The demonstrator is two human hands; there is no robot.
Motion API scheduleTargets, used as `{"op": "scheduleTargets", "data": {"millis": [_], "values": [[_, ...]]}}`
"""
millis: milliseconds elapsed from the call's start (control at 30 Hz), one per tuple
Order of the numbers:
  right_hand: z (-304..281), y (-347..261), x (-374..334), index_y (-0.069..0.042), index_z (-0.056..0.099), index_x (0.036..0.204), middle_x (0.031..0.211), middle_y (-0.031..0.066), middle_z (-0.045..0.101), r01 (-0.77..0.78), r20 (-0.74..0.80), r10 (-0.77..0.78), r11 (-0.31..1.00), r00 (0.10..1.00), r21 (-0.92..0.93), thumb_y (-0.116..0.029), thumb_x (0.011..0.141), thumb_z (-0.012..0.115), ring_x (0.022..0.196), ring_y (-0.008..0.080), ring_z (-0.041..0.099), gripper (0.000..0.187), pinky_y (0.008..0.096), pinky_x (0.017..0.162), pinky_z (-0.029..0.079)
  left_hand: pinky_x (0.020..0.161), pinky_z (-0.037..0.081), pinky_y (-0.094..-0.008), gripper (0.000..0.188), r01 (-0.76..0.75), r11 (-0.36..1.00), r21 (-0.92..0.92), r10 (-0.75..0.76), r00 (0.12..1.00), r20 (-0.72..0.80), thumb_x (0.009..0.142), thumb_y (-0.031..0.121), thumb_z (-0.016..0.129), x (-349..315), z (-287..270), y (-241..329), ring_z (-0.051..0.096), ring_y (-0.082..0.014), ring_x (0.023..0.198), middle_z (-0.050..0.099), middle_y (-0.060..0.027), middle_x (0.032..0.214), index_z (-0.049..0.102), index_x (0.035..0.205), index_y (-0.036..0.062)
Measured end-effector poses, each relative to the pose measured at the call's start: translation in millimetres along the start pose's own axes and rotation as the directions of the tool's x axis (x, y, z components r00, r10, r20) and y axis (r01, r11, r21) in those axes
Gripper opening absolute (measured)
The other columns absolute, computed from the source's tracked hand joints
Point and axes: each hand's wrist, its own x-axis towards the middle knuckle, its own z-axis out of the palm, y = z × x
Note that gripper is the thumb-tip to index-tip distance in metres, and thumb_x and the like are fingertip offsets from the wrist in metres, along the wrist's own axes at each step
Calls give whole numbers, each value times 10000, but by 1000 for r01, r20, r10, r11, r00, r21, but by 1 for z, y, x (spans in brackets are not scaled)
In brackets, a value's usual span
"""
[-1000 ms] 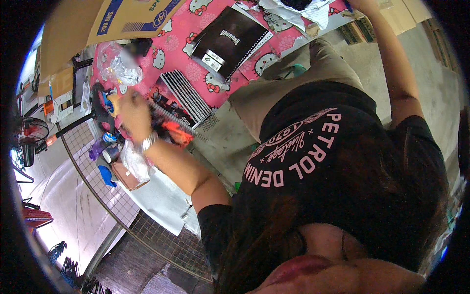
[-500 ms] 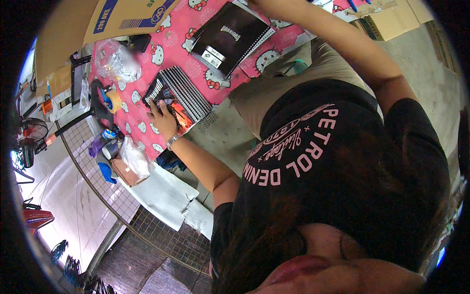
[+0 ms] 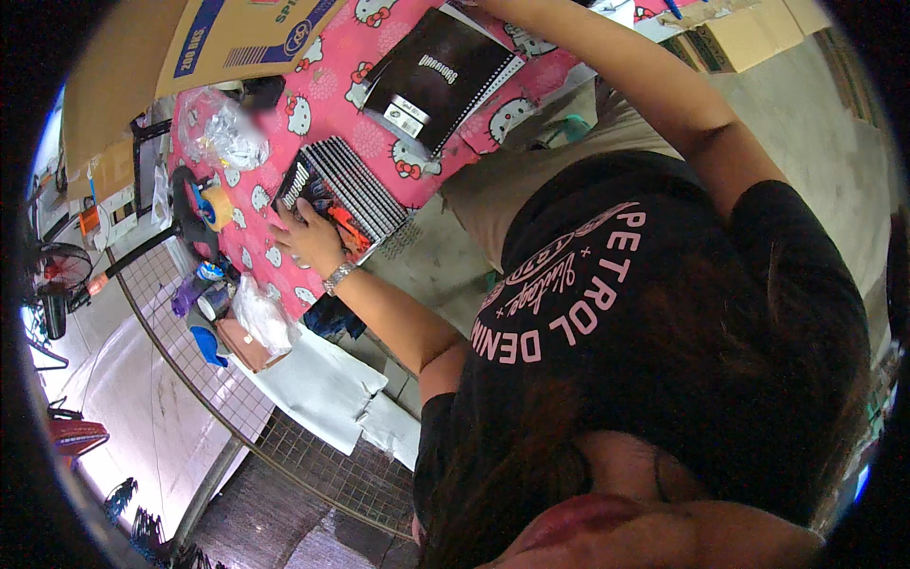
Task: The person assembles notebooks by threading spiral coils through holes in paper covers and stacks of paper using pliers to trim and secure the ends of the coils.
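My left hand lies with its fingers spread over the near-left side of a fanned stack of spiral notebooks with dark, orange-marked covers. A metal watch circles that wrist. Farther right on the table rests a black-covered spiral notebook with a white label, lying on other sheets or notebooks. My right forearm reaches past it to the upper edge of the head view. The right hand is almost wholly cut off there, so its fingers and anything in them are hidden.
A pink patterned cloth covers the table. Around its left side are a cardboard box, clear plastic wrapping, a tape roll, a brown pouch and a white plastic bag. Another carton stands at the far right.
My left hand has slid slightly toward the near-left side of the notebook stack, its fingers still spread. The right hand has gone farther out past the upper edge. The view has shifted a little.
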Motion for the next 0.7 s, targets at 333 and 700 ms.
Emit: {"op": "scheduleTargets", "data": {"millis": [333,700], "values": [[-17,17,5,-46,674,789,752,152,659,187,-133,-210,968,969,-165,-235,756,637,713,311,668,195,413,621,543,873,498,-432,438,-743,640,-196,765,640,72,800,260,678,-64,31,234,581,-332,1064,594,-130,1228,600,1194,84],[59,7,30,-26,709,778,859,181,701,-44,19,44,999,999,2,-128,814,561,809,322,696,183,441,676,564,693,525,-410,320,-658,713,-243,697,704,137,781,113,584,-26,-50,209,658,-278,813,675,-121,978,639,1095,87]]}}
